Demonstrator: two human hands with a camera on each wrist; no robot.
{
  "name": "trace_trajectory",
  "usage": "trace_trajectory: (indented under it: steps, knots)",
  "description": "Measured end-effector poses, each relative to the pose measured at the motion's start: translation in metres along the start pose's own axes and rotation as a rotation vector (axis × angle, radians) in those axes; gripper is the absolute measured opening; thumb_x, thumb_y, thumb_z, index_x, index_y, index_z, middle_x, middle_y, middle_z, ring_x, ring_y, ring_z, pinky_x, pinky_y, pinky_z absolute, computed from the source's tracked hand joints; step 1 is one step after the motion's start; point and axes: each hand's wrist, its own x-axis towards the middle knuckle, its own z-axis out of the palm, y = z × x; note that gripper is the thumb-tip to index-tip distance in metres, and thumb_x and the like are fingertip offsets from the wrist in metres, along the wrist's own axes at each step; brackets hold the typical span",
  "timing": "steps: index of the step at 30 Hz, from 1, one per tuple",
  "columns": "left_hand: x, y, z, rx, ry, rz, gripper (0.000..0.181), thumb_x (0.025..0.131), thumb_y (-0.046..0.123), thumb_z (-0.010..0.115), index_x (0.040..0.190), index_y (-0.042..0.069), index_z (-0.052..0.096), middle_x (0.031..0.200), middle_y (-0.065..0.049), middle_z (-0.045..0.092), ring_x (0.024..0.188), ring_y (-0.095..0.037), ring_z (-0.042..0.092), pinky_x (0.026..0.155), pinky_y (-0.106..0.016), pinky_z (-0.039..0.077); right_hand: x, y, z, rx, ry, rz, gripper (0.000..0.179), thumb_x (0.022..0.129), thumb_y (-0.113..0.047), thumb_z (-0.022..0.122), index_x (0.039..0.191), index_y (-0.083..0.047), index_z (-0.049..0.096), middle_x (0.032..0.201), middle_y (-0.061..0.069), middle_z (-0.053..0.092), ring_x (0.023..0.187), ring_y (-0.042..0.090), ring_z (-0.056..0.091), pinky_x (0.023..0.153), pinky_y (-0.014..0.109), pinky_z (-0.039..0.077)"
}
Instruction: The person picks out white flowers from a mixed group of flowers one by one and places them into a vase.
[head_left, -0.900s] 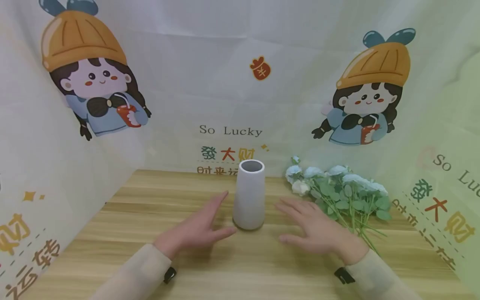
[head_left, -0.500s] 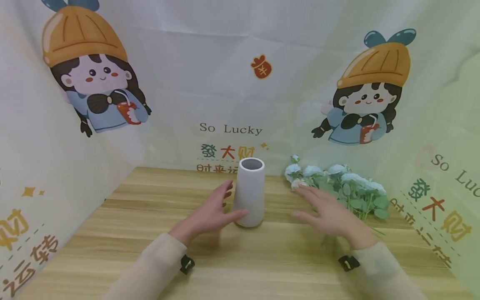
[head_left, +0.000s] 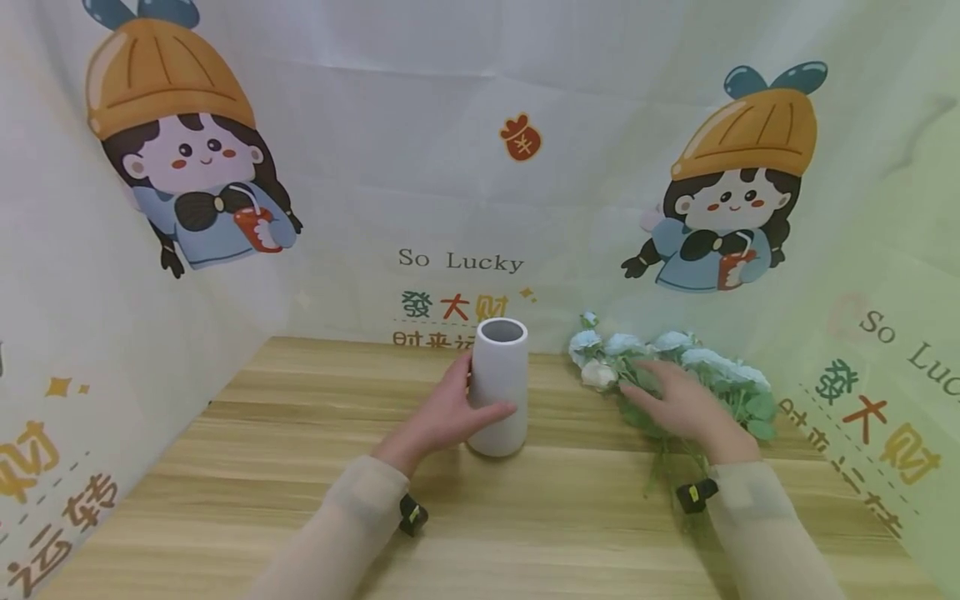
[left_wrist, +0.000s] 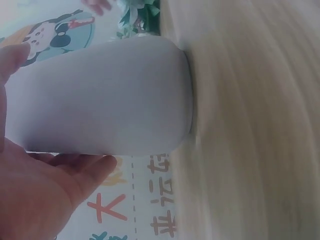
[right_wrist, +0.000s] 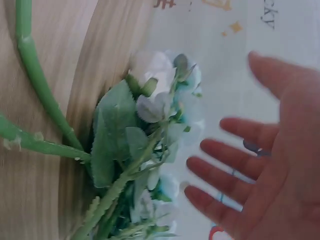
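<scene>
A tall white vase [head_left: 504, 371] stands upright on the wooden table, its round mouth facing up. My left hand [head_left: 448, 410] is around its left side, thumb across the front and fingers behind. In the left wrist view the vase [left_wrist: 110, 95] lies between the thumb and the fingers [left_wrist: 95, 172]. Over a bunch of artificial flowers [head_left: 716, 367] with pale blue and white blooms hovers my right hand [head_left: 686, 407], fingers spread and holding nothing. The right wrist view shows green stems and leaves [right_wrist: 117, 125] beside that hand [right_wrist: 285, 175], apart from the fingertips.
The wooden table [head_left: 300, 467] meets a printed white cloth [head_left: 375, 167] at the back and both sides. The flowers lie at the back right, near the cloth, with their stems toward the front. Both wrists carry a small black device.
My left hand has moved right and forward, from beside the vase to around it. My right hand has moved right and away from the vase, over the flowers. The vase stays put.
</scene>
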Motion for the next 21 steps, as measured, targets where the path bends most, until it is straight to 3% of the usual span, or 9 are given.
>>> trace_trajectory:
  steps: [4,7,10,13,16,19,21]
  knots:
    - [0.003,0.0,0.002,-0.005,0.013,-0.013,0.104,0.09,0.041,0.091,0.169,0.013,0.03,0.167,-0.018,0.048,0.152,-0.04,0.052,0.127,-0.065,0.043,0.001,0.008,-0.001,-0.057,0.011,0.074,0.078,0.111,-0.048,0.06,0.159,0.012,0.045,0.163,0.04,0.045,0.152,0.064,0.038,0.123,0.078,0.036]
    - [0.004,-0.001,0.003,0.0,0.017,-0.022,0.098,0.092,0.038,0.09,0.167,0.011,0.033,0.166,-0.019,0.049,0.152,-0.041,0.052,0.127,-0.064,0.044,-0.002,0.015,-0.003,-0.076,-0.028,0.146,0.077,0.109,-0.041,0.064,0.154,0.019,0.046,0.158,0.045,0.046,0.147,0.066,0.041,0.12,0.077,0.041]
    - [0.005,-0.002,0.003,0.013,0.015,-0.027,0.093,0.094,0.038,0.088,0.166,0.01,0.036,0.166,-0.02,0.05,0.152,-0.041,0.052,0.126,-0.065,0.044,-0.004,0.021,-0.005,-0.067,-0.083,0.205,0.068,0.106,-0.036,0.069,0.14,0.022,0.055,0.144,0.046,0.057,0.132,0.062,0.057,0.109,0.072,0.053]
    - [0.004,-0.001,0.002,0.026,0.01,-0.029,0.091,0.095,0.038,0.087,0.165,0.01,0.037,0.166,-0.02,0.05,0.152,-0.041,0.052,0.126,-0.065,0.044,-0.005,0.024,-0.005,-0.053,-0.111,0.247,0.047,0.102,-0.035,0.073,0.107,0.012,0.068,0.109,0.032,0.071,0.097,0.045,0.069,0.084,0.058,0.061]
    - [0.003,-0.001,0.001,0.031,0.005,-0.025,0.091,0.095,0.038,0.087,0.166,0.011,0.036,0.166,-0.02,0.05,0.153,-0.042,0.051,0.126,-0.065,0.044,-0.006,0.025,-0.003,-0.028,-0.123,0.281,0.038,0.098,-0.033,0.074,0.075,-0.008,0.056,0.075,0.007,0.056,0.071,0.025,0.054,0.065,0.043,0.051]
    - [0.003,0.0,0.001,0.03,0.0,-0.025,0.092,0.096,0.038,0.086,0.167,0.011,0.035,0.167,-0.021,0.049,0.153,-0.042,0.051,0.126,-0.066,0.044,-0.005,0.029,-0.001,-0.021,-0.13,0.295,0.044,0.098,-0.027,0.073,0.066,-0.018,0.044,0.064,-0.004,0.039,0.061,0.016,0.041,0.06,0.035,0.042]
    - [0.003,0.0,0.001,0.026,-0.002,-0.025,0.092,0.096,0.038,0.086,0.167,0.011,0.035,0.167,-0.021,0.049,0.153,-0.042,0.051,0.126,-0.066,0.043,-0.002,0.035,0.002,-0.036,-0.129,0.299,0.044,0.098,-0.026,0.071,0.065,-0.02,0.042,0.062,-0.006,0.037,0.06,0.015,0.04,0.061,0.036,0.042]
